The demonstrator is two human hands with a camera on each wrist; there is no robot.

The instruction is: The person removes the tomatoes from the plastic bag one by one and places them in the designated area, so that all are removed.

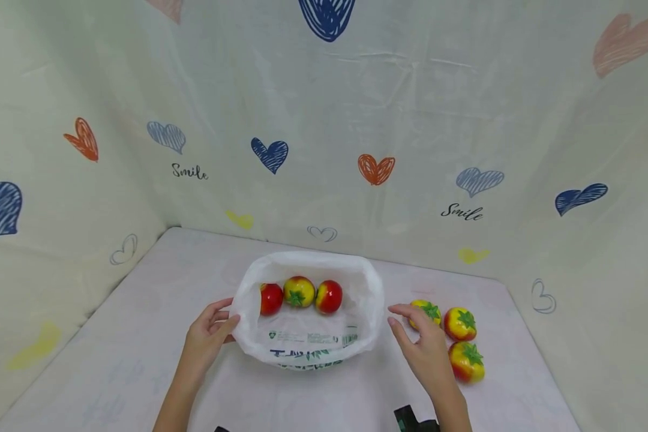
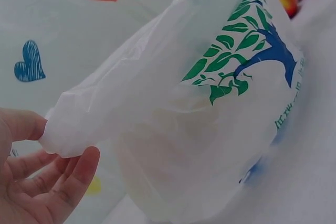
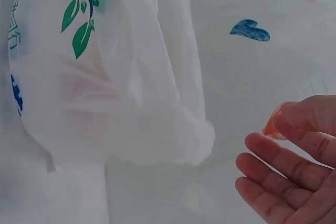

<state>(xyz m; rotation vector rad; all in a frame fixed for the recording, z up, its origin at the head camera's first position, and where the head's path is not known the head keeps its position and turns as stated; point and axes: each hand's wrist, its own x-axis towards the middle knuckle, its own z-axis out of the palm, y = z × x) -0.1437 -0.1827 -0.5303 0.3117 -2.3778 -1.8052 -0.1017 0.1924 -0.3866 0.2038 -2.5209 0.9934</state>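
A white plastic bag (image 1: 378,288) stands wide open on the table, its rim folded outward, with green leaf print on its side. Inside lie three red-and-yellow toy fruits (image 1: 299,291) with green leafy tops, persimmon-like in look. My left hand (image 1: 209,336) pinches the left side of the rim between thumb and fingers, as the left wrist view (image 2: 52,177) also shows. On the other side, my right hand (image 1: 422,345) is held apart from the bag with its fingers loosely bent and nothing in them. Three more such fruits (image 1: 460,324) lie just beyond and to the right of it.
The white table (image 1: 162,288) has its back edge against a pale curtain (image 1: 410,108) printed with hearts and the word Smile. A black object (image 1: 410,420), partly cut off, shows by the right forearm.
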